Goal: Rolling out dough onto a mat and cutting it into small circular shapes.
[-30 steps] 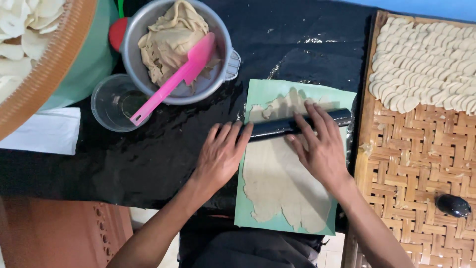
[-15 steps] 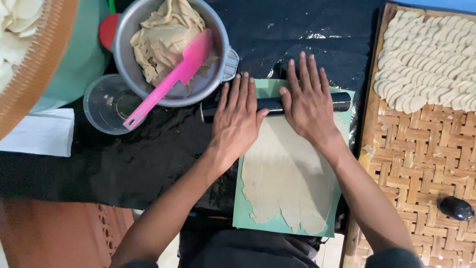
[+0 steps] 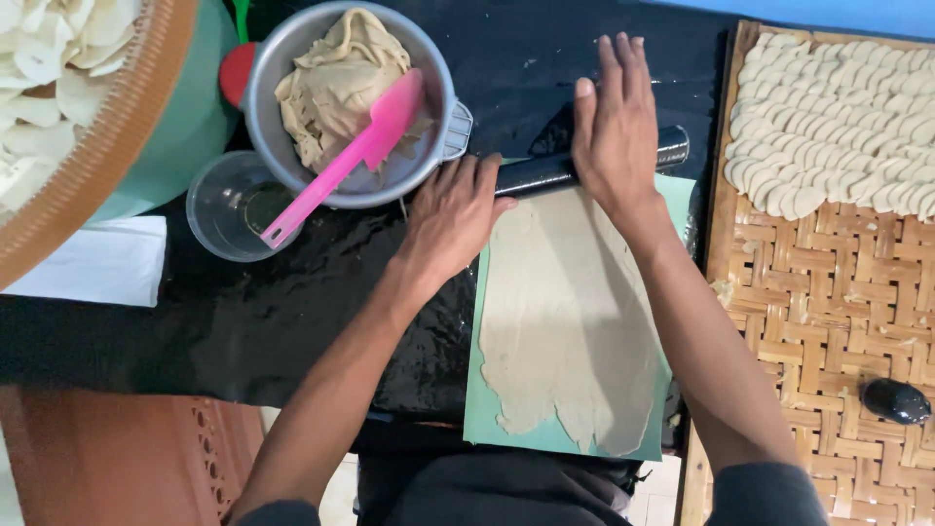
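Observation:
A thin sheet of tan dough lies spread on a pale green mat. At its far end rests a black rolling pin. My left hand presses flat on the pin's left part, fingers together. My right hand lies flat over the pin's right part, fingers stretched past it onto the black table cover. Neither hand curls around the pin.
A metal pot with a lump of dough and a pink spatula stands at the back left, with a clear plastic cup beside it. A woven tray at right holds several cut dough pieces and a dark stone. A round basket sits far left.
Both hands have pushed the rolling pin away from me, from the middle of the mat to its far end. The dough sheet behind it now lies longer and flatter.

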